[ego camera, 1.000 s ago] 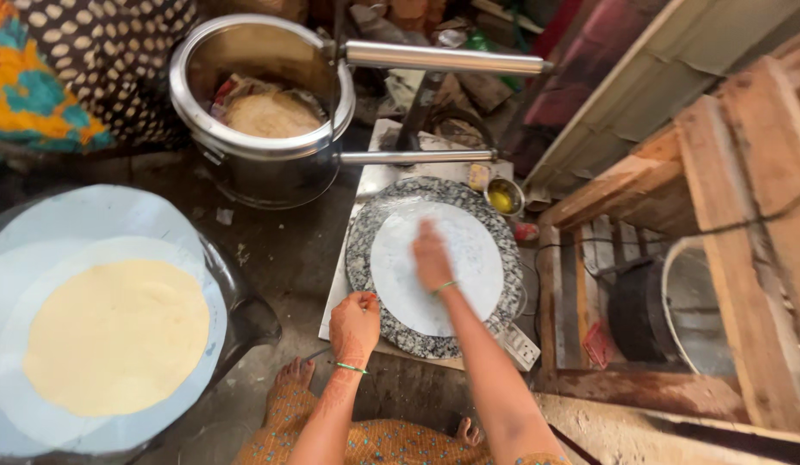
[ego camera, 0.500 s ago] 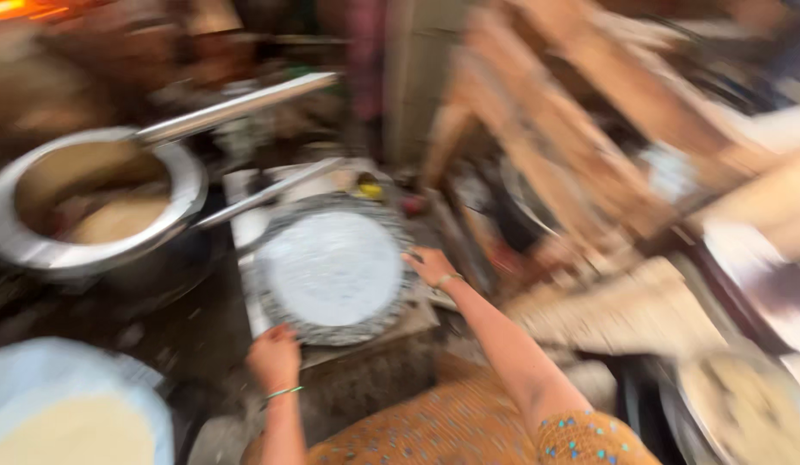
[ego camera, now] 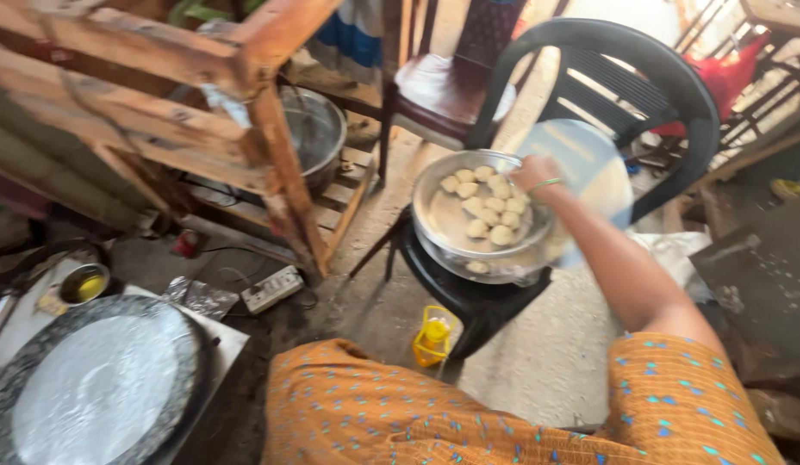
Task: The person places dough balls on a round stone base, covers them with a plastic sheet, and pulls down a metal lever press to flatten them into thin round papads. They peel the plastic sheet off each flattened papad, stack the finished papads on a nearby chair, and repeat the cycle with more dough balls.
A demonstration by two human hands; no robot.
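Dough balls (ego camera: 488,209) sit just left of and under my right hand (ego camera: 538,172) in the steel bowl (ego camera: 434,220) on the black chair, can't tell from here if my grip's pinching one or spread, left hand's out of shot so right's nearer.

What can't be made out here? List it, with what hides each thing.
Head view, all of it:
- Left hand: out of frame.
- Right hand: its fingers are motion-blurred and turned away over the dough balls, so any grip is unclear.
- Steel bowl: its right rim is hidden by the forearm.
- Round board: cut off by the left and bottom edges.
- Small oil bowl: too small to judge its contents.
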